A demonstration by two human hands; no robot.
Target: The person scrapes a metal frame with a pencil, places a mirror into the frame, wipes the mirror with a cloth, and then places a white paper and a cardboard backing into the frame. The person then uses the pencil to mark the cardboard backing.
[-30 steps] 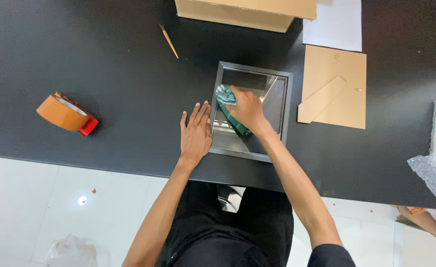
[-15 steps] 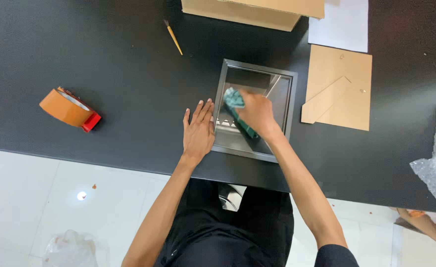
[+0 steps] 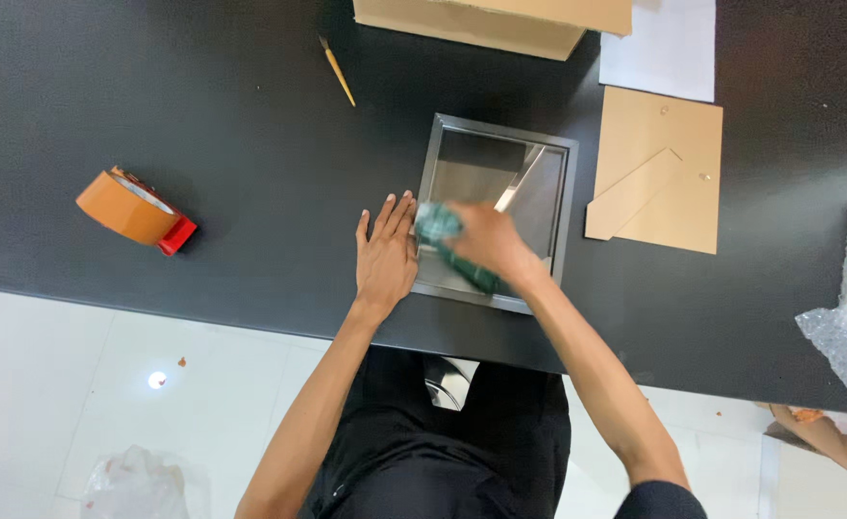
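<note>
The right hand (image 3: 486,240) has its fingers wrapped around a soft green cloth (image 3: 448,240) on the shiny square picture frame (image 3: 496,207). The left hand (image 3: 385,255) lies flat, fingers spread wide, on the smooth black desk (image 3: 202,144).

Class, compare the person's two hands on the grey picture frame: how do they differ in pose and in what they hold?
The left hand lies flat with fingers spread on the left edge of the grey rectangular picture frame, holding nothing. The right hand is closed around a crumpled green cloth and pressed onto the frame's glass. The left hand looks sharp; the right is blurred. Both are bare and rest on the frame, which lies on the black table.
</note>
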